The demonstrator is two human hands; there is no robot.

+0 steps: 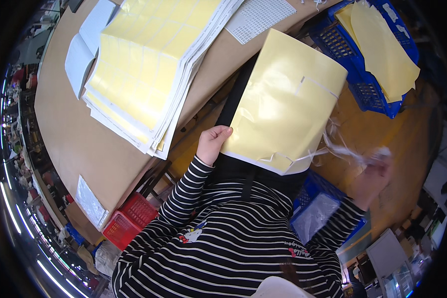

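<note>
- At the far left, a brown work table [59, 119] bore pale loose papers [89, 47] and, near its lower end, a clear plastic packet [90, 202].
- A red basket [136, 216] stood just below that end of the table.
- A thick stack of yellow sheets [144, 64], crossed by pale lines, lay on the table, its lower corner reaching past the edge.
- The left hand [213, 144] had a narrow grip, thumb on top, pinching the lower left edge of the yellow sheet.
- A white gridded sheet [260, 20] lay on the table beyond.
- The yellow sheet [288, 99] was tilted over the person's lap, beside the table.
- A lower blue bin [324, 186] held clear plastic.
- Thin white strips [337, 150] trailed from the sheet's right side.
- The right hand [372, 176], blurred, had its fingers drawn together on those strips; how tightly, I could not tell.
- At the upper right, a blue basket [368, 97] held more yellow sheets [385, 54].
</note>
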